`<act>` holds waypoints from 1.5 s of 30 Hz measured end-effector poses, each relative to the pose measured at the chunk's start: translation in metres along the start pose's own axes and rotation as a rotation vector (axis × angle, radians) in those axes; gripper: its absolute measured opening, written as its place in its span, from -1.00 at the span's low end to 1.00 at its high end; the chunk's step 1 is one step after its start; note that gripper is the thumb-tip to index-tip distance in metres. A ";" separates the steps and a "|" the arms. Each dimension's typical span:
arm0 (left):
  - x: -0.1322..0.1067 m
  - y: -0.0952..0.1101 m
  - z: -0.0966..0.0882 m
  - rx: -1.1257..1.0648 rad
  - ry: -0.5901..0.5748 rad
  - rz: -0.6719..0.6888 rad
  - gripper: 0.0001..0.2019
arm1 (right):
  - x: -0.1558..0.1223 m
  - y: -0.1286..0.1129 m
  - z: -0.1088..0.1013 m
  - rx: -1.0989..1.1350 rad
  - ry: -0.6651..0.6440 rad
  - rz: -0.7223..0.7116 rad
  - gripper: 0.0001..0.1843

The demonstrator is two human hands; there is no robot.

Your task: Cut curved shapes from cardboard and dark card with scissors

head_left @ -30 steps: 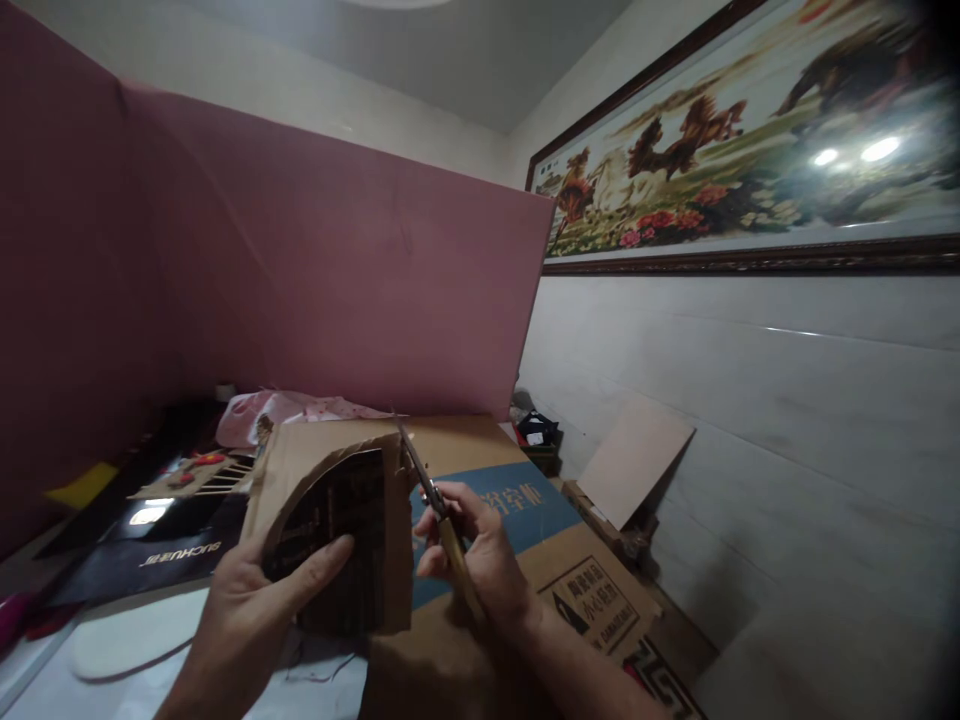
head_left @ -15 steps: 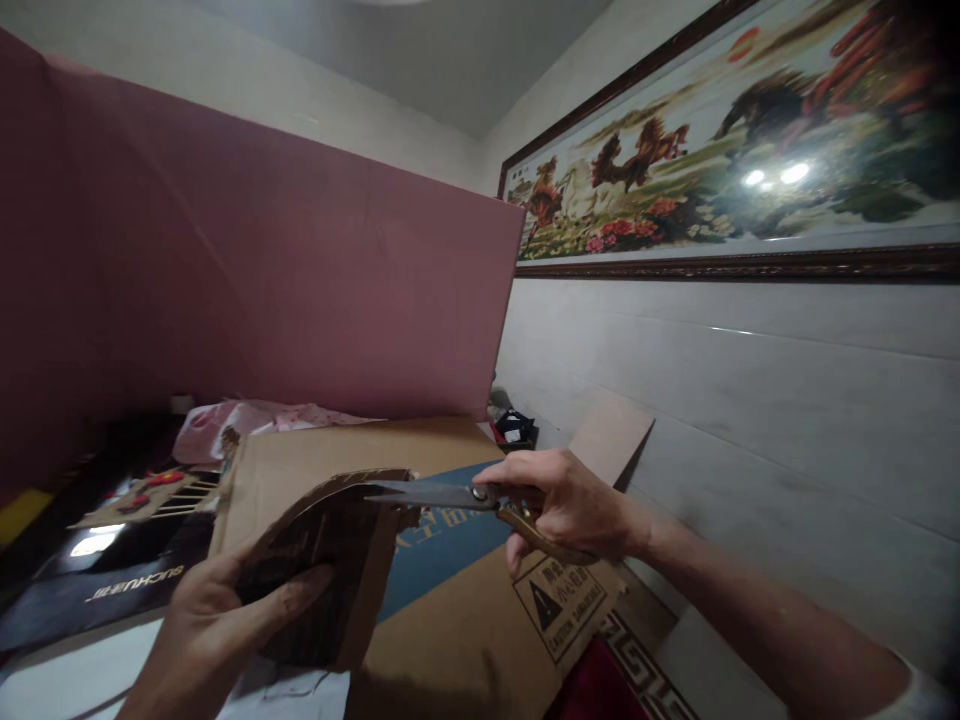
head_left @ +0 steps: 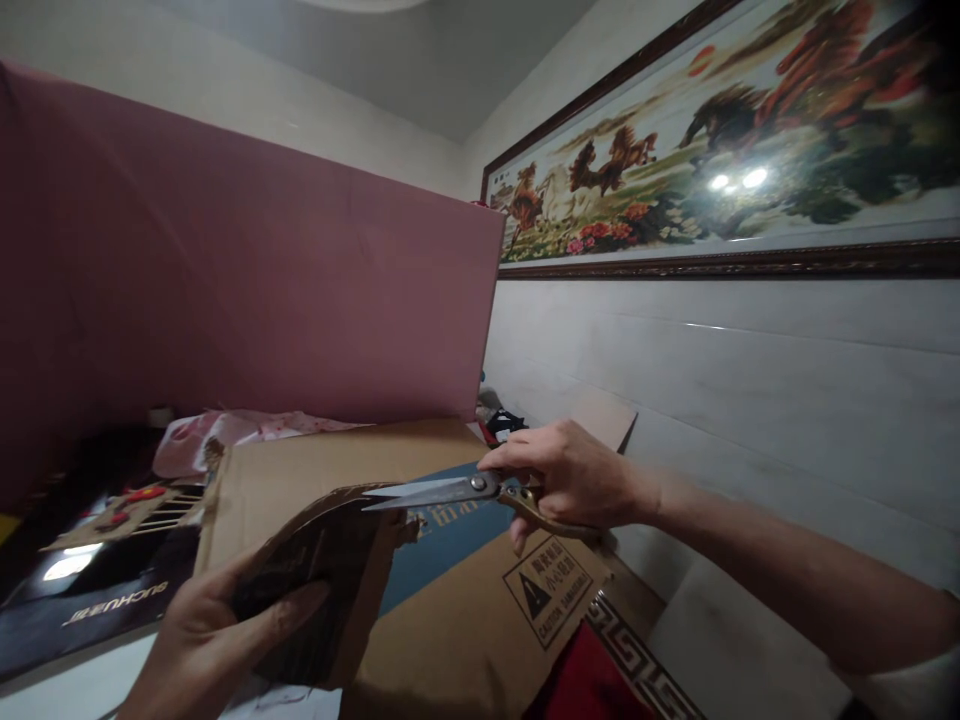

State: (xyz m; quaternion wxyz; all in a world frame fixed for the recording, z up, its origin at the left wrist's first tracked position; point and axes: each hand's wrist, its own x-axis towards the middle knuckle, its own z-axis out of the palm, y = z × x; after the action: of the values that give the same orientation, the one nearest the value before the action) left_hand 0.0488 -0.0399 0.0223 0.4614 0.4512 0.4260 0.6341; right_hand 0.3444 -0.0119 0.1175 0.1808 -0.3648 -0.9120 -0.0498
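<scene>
My left hand (head_left: 225, 625) grips a bent piece of dark-faced cardboard (head_left: 311, 570), thumb on its face and the other fingers hidden behind. My right hand (head_left: 566, 480) is closed round the brass-coloured handles of a pair of scissors (head_left: 450, 490). The blades point left, slightly apart, at the upper edge of the cardboard piece; whether they touch it I cannot tell. Beneath both hands lies a large brown cardboard box (head_left: 442, 640) with a blue band and a printed caution label. Near the blades, the cardboard edge looks ragged.
A tall pink panel (head_left: 300, 260) stands behind the box. To the right is a tiled wall with a framed horse picture (head_left: 675, 150). Red cloth (head_left: 589, 680) lies at the lower right, a black glossy surface (head_left: 97, 610) at the left, and pink-white fabric (head_left: 247, 430) behind.
The scissor blades have spread slightly apart. My view has shifted a little to the right, and both hands keep their holds.
</scene>
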 end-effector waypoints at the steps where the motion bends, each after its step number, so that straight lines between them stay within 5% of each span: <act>1: -0.001 0.001 0.000 0.007 0.000 -0.002 -0.71 | 0.000 0.000 -0.001 -0.004 -0.006 -0.007 -0.54; 12: 0.003 -0.006 -0.008 0.026 -0.089 -0.070 -0.53 | 0.004 -0.005 -0.011 -0.101 -0.019 -0.127 -0.58; 18: 0.003 -0.005 -0.009 0.036 -0.035 -0.029 -0.68 | 0.000 -0.002 -0.015 -0.219 0.036 -0.147 -0.51; 25: 0.000 -0.004 -0.006 0.012 -0.076 -0.068 -0.62 | 0.000 -0.003 -0.010 -0.141 -0.016 -0.142 -0.56; 33: -0.002 -0.004 -0.006 0.035 -0.077 -0.065 -0.60 | -0.002 -0.009 0.002 0.226 -0.017 -0.128 -0.47; 45: 0.000 -0.004 -0.006 0.025 -0.061 -0.055 -0.62 | -0.008 -0.008 -0.009 -0.149 0.025 -0.107 -0.50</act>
State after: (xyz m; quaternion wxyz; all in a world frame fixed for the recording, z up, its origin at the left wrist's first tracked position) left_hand 0.0440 -0.0401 0.0173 0.4857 0.4644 0.4319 0.6016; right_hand 0.3470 -0.0251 0.1232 0.1616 -0.3275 -0.9216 -0.1315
